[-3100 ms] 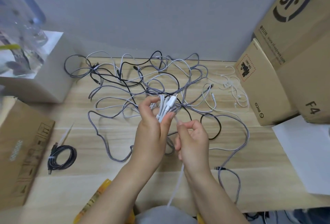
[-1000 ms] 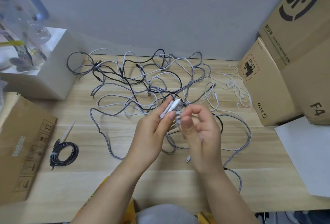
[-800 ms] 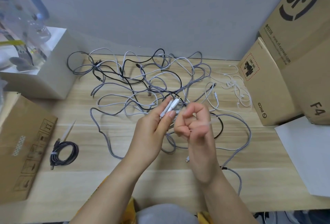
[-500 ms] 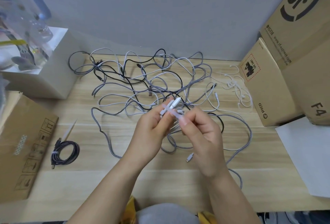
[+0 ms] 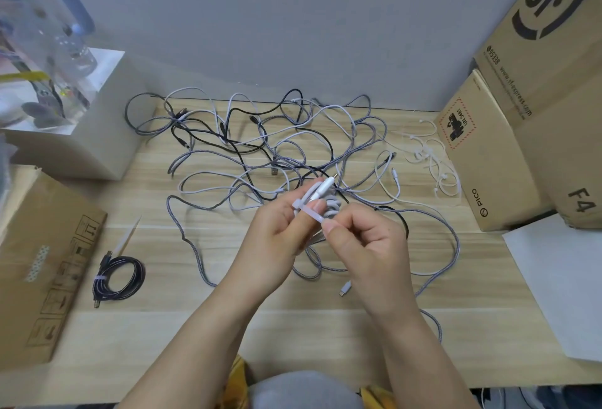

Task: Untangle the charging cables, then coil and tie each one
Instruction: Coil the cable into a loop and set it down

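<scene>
Over the wooden desk (image 5: 163, 327) we hold the coil (image 5: 327, 205) in our left hand (image 5: 270, 239); our right hand (image 5: 365, 245) pinches the tie (image 5: 309, 214), which crosses the coil, tail pointing right.

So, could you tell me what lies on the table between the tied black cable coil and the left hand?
In the head view, one grey braided cable snakes across bare wood between the tied black cable coil and the left hand.

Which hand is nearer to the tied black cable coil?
Left. The left hand is right of the tied black cable coil, with bare table between; the right hand is farther right, beyond it.
</scene>
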